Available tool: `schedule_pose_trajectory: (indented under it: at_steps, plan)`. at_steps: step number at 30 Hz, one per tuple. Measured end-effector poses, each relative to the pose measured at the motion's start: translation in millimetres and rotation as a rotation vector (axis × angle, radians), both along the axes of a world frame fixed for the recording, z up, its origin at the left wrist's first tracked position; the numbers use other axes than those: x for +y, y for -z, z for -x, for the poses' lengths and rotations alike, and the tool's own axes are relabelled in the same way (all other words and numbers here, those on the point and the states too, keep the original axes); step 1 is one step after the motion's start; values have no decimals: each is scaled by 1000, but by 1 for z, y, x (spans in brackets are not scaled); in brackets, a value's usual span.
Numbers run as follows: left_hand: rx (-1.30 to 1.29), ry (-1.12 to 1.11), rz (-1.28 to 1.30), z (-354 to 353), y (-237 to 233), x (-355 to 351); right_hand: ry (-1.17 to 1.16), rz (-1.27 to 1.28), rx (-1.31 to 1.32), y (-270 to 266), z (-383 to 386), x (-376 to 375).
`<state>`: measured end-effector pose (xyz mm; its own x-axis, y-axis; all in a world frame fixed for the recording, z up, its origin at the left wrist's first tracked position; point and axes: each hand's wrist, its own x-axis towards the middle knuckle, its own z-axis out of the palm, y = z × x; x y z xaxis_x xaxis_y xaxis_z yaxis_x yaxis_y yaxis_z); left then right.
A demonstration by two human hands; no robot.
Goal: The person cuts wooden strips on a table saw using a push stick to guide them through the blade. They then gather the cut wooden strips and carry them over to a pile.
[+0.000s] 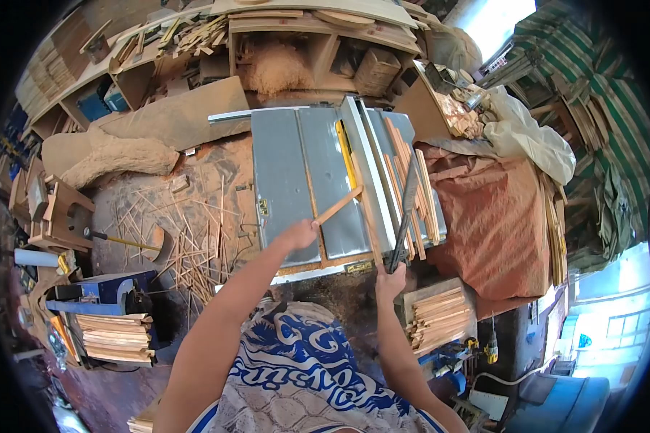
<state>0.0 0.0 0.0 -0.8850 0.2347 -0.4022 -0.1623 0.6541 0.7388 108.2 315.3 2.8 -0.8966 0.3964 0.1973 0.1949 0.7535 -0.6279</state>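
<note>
My left hand (303, 235) is closed around one end of a short wooden stick (338, 206). The stick slants over the grey table saw top (278, 173), its far tip touching or just over a thin wood strip (370, 224) beside the fence (375, 169). My right hand (391, 280) grips the near end of a long black bar (407, 209), which looks like a push stick, to the right of the fence. The strip's near end lies close to my right hand. A yellow insert (345, 153) runs along the table left of the fence; the blade cannot be made out.
Several cut strips (427, 198) lie on the table right of the fence. Thin offcuts (188, 252) litter the floor at left. Stacked wood pieces (115, 335) and another stack (438, 317) stand at either side of me. A brown cover (487, 224) drapes something at right.
</note>
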Motion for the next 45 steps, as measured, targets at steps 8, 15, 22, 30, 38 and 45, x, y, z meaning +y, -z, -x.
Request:
schedule_pose_trajectory:
  at_steps: [8,15,22,30,38,45]
  plan:
    - [-16,-58,31,7,-9,11,143,-40,114,-23,-6,-13]
    - [30,-83,37,4,-23,1,-329,-72,-175,-103,-198,5]
    - [31,-52,-11,9,-2,3,-280,-252,-413,-133,-247,1]
    - [9,-40,6,7,-17,0,-227,-382,-572,-121,-230,4]
    - [5,-33,10,17,-13,-3,-235,-362,-568,-101,-223,6]
    - [12,-32,51,47,-4,-9,-237,-311,-604,-100,-187,-6]
